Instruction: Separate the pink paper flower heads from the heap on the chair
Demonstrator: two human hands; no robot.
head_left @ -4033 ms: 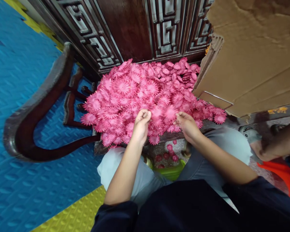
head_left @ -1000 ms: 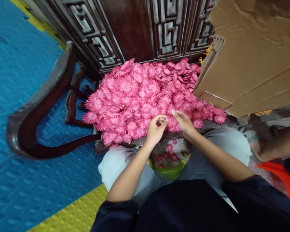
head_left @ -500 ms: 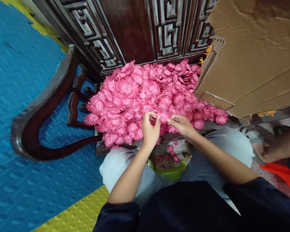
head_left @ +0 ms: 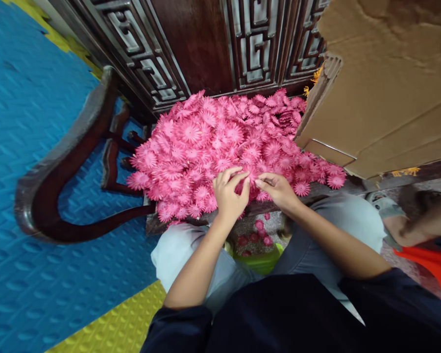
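Flowers on bench beside cardboard

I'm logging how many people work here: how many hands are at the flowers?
2: the left hand and right hand, close together over the near side of the flowers. Any behind the box would be hidden.

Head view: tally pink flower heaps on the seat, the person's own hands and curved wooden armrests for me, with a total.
Pink flower heap: 1 (single flowers overlap too much to count)
Left hand and right hand: 2
Curved wooden armrest: 1
Total: 4
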